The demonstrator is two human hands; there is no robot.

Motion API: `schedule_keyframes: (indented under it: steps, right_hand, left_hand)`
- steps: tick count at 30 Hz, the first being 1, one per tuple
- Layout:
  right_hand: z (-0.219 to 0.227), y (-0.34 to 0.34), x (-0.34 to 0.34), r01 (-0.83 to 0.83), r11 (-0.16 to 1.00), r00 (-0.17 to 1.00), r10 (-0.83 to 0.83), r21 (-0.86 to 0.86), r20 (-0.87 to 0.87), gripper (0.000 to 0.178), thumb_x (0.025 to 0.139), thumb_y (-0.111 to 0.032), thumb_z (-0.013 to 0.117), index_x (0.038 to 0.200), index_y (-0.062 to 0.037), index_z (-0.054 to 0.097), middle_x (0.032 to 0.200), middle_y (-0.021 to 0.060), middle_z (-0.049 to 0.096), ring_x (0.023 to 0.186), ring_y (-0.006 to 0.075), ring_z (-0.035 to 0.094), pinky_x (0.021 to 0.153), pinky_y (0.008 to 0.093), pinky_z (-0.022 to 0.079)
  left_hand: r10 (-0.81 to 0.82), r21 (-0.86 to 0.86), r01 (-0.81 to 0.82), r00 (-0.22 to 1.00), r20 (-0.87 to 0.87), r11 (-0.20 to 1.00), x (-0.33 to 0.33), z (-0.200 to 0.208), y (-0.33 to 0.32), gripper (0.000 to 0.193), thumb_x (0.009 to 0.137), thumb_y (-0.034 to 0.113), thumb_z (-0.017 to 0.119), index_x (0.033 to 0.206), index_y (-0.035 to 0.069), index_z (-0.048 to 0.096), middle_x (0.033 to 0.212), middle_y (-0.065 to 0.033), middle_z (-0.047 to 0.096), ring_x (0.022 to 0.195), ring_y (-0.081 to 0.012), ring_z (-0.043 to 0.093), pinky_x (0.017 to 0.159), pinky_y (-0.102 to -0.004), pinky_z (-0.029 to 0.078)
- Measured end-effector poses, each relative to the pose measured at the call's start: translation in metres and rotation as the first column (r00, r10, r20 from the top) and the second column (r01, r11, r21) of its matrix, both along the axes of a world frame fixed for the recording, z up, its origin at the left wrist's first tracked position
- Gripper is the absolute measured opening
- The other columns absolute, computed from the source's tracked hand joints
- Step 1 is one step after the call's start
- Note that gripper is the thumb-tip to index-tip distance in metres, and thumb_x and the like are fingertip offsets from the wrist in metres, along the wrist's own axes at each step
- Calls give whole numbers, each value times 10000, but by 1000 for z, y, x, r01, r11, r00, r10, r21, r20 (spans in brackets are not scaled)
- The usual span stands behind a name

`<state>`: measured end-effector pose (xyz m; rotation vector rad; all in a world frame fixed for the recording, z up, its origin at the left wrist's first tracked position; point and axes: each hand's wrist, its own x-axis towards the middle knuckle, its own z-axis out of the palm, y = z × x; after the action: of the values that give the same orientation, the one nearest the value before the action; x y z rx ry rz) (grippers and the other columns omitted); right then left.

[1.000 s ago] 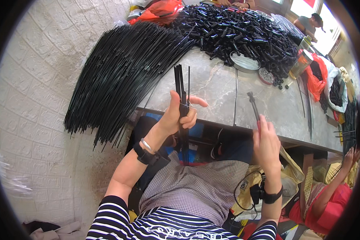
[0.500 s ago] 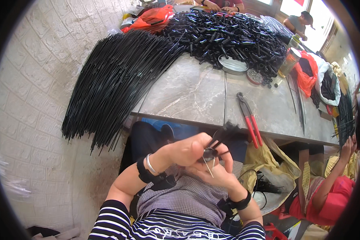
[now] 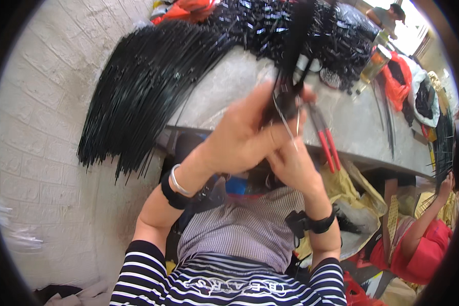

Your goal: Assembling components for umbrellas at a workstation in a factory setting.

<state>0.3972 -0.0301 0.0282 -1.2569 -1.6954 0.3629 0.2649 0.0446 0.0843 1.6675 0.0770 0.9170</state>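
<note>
My left hand (image 3: 242,132) and my right hand (image 3: 297,158) are raised together over the near edge of the table, both closed on a dark bundle of black rods (image 3: 294,46). It points away from me, and motion blurs it. Thin pale wires (image 3: 290,127) stick out of its near end, between my fingers. What the bundle's core is, I cannot make out. Just right of my right hand, a pair of red-handled cutters (image 3: 327,148) lies on the table, handles over its edge, jaws partly behind my fingers.
Long black rods (image 3: 143,92) overhang the grey table (image 3: 214,92) on the left. Behind lies a heap of short black tubes (image 3: 239,23). A jar (image 3: 376,64) and a red bag (image 3: 397,84) stand right. Another person's arm (image 3: 423,219) is at right.
Both hands have risen away from my lap, out over the table edge, carrying the bundle. It now reaches up across the tube heap. The view has shifted slightly.
</note>
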Motion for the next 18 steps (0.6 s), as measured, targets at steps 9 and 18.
schedule_keyframes:
  steps: [9,18]
  right_hand:
    - [-63,-26,-12,-122,894,978,34,-430,-206,226,892,-185,625,903,40,614,705,202,623,660,355,640,590,405,477]
    - [-70,-34,-16,-160,789,950,-40,-593,-311,232,898,-150,603,1085,-17,640,788,147,669,680,221,663,655,354,511]
  left_hand:
    - [-190,-306,165,980,-53,938,-2,-76,5,400,968,149,564,1287,-50,426,883,-66,562,746,-117,555,692,-260,478]
    - [35,-277,-34,999,-2,960,-7,-75,5,892,910,-35,575,1527,161,-37,1216,-238,559,1017,-257,630,907,-407,513]
